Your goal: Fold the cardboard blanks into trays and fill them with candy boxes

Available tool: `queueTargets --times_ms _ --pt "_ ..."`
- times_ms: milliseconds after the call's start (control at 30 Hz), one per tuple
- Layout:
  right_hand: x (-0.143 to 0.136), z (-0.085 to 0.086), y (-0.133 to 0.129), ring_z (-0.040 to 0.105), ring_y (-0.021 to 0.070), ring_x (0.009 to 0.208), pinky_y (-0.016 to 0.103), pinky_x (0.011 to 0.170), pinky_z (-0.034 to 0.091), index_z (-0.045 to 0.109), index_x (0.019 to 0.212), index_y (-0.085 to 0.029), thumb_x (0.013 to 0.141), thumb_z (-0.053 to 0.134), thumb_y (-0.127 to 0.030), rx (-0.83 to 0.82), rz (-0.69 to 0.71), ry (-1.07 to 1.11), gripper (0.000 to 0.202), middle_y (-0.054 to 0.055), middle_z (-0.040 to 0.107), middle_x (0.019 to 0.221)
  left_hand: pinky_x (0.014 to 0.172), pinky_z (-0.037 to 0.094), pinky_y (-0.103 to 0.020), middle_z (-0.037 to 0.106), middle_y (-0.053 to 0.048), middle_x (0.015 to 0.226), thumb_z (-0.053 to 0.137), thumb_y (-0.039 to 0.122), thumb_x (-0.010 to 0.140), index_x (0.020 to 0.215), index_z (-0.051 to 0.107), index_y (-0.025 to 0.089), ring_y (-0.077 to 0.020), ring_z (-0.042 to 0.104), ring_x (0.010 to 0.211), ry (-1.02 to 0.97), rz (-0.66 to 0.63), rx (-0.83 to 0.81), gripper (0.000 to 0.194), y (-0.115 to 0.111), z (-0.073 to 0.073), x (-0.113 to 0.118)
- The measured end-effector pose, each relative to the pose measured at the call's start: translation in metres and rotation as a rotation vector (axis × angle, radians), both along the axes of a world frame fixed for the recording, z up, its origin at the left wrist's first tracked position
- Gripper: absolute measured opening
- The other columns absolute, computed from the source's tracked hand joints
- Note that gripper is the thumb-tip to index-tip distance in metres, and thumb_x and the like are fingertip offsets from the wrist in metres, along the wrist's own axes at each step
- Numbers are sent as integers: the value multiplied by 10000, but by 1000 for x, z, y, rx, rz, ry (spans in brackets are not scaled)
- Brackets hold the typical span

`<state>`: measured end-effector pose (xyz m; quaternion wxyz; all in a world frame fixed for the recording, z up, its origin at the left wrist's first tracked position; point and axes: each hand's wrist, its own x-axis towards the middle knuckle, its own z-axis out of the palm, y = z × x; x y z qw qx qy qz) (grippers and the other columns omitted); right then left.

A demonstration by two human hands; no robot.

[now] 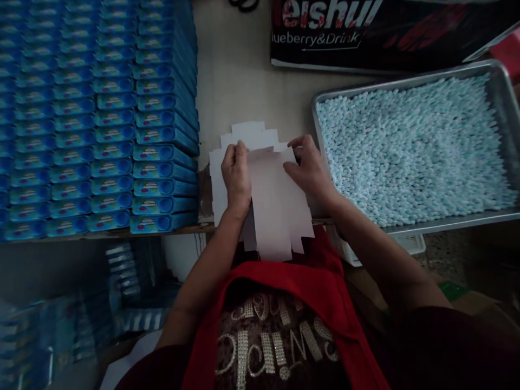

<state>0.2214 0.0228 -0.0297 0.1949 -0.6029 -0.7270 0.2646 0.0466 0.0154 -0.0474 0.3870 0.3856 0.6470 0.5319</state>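
Flat white die-cut carton blanks (274,203) lie at the front edge of the table, their lower flaps hanging over my lap. My left hand (236,176) is closed on the upper left part of the top blank, thumb upward. At its upper right corner, my right hand (306,165) pinches a flap between curled fingers, with the thumb apart below. Another white blank (247,132) shows beneath, its stepped flaps sticking out at the top and left. The undersides of the blanks and some fingertips are hidden.
Tall rows of blue printed boxes (152,151) fill the left side of the table (227,70). A metal tray (447,221) of small pale blue-white pellets (410,151) stands at right. Behind it is a black printed carton (365,38). Dark scissor handles (244,4) show at the top edge.
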Motion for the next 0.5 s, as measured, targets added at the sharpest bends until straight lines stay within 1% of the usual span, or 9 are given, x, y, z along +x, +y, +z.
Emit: queueTargets --times_ms 67,133,200,300,367,467,500 --pt "-7 1 -4 638 240 862 364 804 482 601 1275 -193 854 496 -186 10 -11 9 434 75 709 993 738 483 -282 501 18 763 530 474 1092 785 480 238 -154 576 778 13 -10 -16 390 0 -2 -2" --pt "-12 3 -9 640 231 861 361 822 477 665 1157 -197 863 513 -198 25 0 10 331 72 722 983 723 474 -273 507 20 753 557 446 1075 766 474 238 -153 572 773 37 -12 -25 381 0 -1 -4" --pt "-14 5 -12 638 215 841 350 819 471 697 1133 -190 878 522 -201 16 17 20 309 66 729 962 730 473 -268 546 16 756 591 438 1048 764 511 234 -158 581 790 76 -65 -29 359 1 2 -7" --pt "-9 4 -12 621 199 802 338 789 457 708 1158 -177 887 540 -204 -2 12 18 321 53 724 916 785 495 -270 658 -7 827 627 440 1006 817 641 222 -180 628 870 132 -261 -36 289 2 9 -17" --pt "-6 3 -10 607 193 793 331 768 445 700 1129 -174 893 563 -229 -7 4 34 279 50 713 907 827 516 -287 704 -24 866 636 398 980 860 708 210 -197 654 909 116 -348 -61 235 3 12 -24" --pt "-3 3 -5 576 177 769 313 715 422 673 1011 -177 895 590 -266 -68 41 106 168 43 684 876 920 540 -324 751 -32 947 695 265 888 945 759 203 -216 680 975 98 -363 -118 106 1 14 -33" --pt "-3 4 -4 566 173 762 308 699 413 663 982 -182 896 585 -263 -90 58 118 142 38 675 861 955 541 -338 764 -33 996 712 218 854 986 765 205 -221 685 1003 124 -364 -130 143 0 14 -34"
